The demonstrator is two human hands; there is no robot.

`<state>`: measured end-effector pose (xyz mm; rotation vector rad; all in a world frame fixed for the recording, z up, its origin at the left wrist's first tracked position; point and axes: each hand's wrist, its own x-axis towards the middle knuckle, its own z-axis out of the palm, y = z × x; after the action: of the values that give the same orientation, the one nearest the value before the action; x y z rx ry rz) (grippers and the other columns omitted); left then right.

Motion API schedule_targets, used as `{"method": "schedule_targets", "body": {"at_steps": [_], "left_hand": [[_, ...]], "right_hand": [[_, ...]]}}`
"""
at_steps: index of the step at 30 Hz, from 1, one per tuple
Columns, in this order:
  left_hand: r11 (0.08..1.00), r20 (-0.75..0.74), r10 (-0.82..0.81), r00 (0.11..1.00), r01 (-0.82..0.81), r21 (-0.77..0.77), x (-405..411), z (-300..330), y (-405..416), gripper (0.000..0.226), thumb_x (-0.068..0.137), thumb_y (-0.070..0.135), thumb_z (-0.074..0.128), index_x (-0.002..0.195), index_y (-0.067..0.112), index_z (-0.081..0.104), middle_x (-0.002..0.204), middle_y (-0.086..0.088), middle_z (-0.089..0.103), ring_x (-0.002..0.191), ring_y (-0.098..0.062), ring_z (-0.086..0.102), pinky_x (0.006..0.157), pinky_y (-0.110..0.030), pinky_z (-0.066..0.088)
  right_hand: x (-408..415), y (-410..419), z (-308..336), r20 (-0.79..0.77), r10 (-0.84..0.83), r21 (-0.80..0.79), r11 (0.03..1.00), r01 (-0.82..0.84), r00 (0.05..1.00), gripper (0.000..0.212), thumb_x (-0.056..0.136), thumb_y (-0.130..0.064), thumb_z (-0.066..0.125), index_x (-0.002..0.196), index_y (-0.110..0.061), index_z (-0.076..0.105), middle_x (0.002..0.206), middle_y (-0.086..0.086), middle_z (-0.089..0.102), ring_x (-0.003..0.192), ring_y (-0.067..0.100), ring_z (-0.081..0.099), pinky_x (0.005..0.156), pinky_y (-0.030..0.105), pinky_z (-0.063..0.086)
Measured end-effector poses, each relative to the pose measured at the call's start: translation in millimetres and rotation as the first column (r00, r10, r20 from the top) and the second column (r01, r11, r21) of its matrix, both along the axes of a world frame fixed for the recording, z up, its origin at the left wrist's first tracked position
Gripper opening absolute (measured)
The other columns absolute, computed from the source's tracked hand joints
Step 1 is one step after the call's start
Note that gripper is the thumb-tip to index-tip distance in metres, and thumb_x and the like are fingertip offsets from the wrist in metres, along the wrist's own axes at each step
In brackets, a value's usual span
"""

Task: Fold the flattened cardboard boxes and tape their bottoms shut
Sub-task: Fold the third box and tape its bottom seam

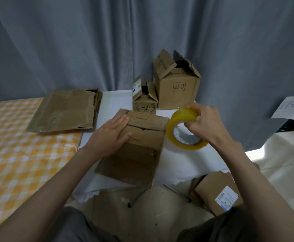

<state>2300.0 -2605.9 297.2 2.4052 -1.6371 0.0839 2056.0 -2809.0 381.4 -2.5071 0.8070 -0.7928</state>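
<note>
Grey curtains (73,41) hang behind a white bench (186,165). On it lies a folded box (139,154); the left hand (111,135) presses flat on its left flap, fingers straight. Right of it the right hand (203,123) grips a yellow tape roll (179,130). Two upright boxes (176,91) stand far behind. Flattened cardboard (64,110) lies left on a checked cloth (12,154). Another box (217,193) sits on the floor, near right.

White table (115,100) – three cardboard boxes (135,154), flattened boxes (64,110) overhanging
</note>
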Motion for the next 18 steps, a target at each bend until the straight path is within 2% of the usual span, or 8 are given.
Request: {"method": "schedule_targets", "body": {"at_steps": [2, 5, 9, 14, 18], "left_hand": [[1.000, 0.012, 0.002, 1.000, -0.002, 0.005, -0.4, -0.6, -0.3, 0.097, 0.083, 0.081, -0.008, 0.159, 0.025, 0.013, 0.165, 0.006, 0.010, 0.151, -0.007, 0.005, 0.122, -0.031, 0.003], [1.000, 0.011, 0.000, 1.000, 0.000, 0.007, -0.2, 0.1, -0.5, 0.097, 0.083, 0.081, -0.008, 0.159, 0.025, 0.013, 0.165, 0.006, 0.010, 0.151, -0.006, 0.004, 0.122, -0.032, 0.003], [1.000, 0.036, -0.006, 0.999, 0.005, 0.016, 2.4, 3.0, 0.0, 0.093, 0.085, 0.078, -0.005, 0.158, 0.024, 0.013, 0.165, 0.005, 0.011, 0.151, -0.007, 0.007, 0.122, -0.032, 0.006], [0.999, 0.058, 0.008, 0.998, -0.010, 0.035, 23.3, 10.2, -4.9, 0.087, 0.088, 0.074, 0.001, 0.158, 0.024, 0.015, 0.165, 0.005, 0.013, 0.151, -0.009, 0.012, 0.123, -0.032, 0.009], [0.999, 0.015, 0.006, 1.000, -0.007, 0.041, 36.9, 12.6, -3.4, 0.085, 0.089, 0.075, 0.002, 0.158, 0.027, 0.012, 0.165, 0.008, 0.010, 0.149, -0.002, 0.003, 0.122, -0.032, 0.005]], "right_hand": [[-7.8, -3.0, -9.4, -0.057, 0.004, 0.008, 1.000, -0.004, 0.998, 0.042, 0.072, -0.011, 0.069, 0.111, -0.027, 0.070, 0.096, 0.006, 0.072, 0.091, 0.027, 0.065, 0.071, 0.027, 0.047], [-13.9, 0.3, -22.5, -0.086, 0.024, 0.050, 0.999, -0.020, 0.996, 0.043, 0.071, -0.011, 0.071, 0.111, -0.028, 0.067, 0.100, 0.004, 0.071, 0.095, 0.026, 0.064, 0.074, 0.033, 0.054], [-16.1, 3.7, -34.9, -0.015, 0.024, 0.074, 0.997, -0.023, 1.000, 0.043, 0.074, -0.004, 0.073, 0.112, -0.022, 0.067, 0.099, -0.004, 0.064, 0.095, 0.019, 0.059, 0.074, 0.025, 0.042], [1.9, -4.4, -55.3, 0.077, 0.028, 0.117, 0.992, -0.037, 0.997, 0.043, 0.073, -0.001, 0.071, 0.112, -0.017, 0.062, 0.106, 0.003, 0.065, 0.098, 0.024, 0.059, 0.075, 0.023, 0.038], [17.7, -5.7, -76.0, 0.086, 0.067, 0.172, 0.982, -0.081, 0.994, 0.040, 0.075, 0.000, 0.069, 0.109, -0.016, 0.056, 0.097, -0.002, 0.057, 0.091, 0.022, 0.057, 0.066, 0.019, 0.034]]}}
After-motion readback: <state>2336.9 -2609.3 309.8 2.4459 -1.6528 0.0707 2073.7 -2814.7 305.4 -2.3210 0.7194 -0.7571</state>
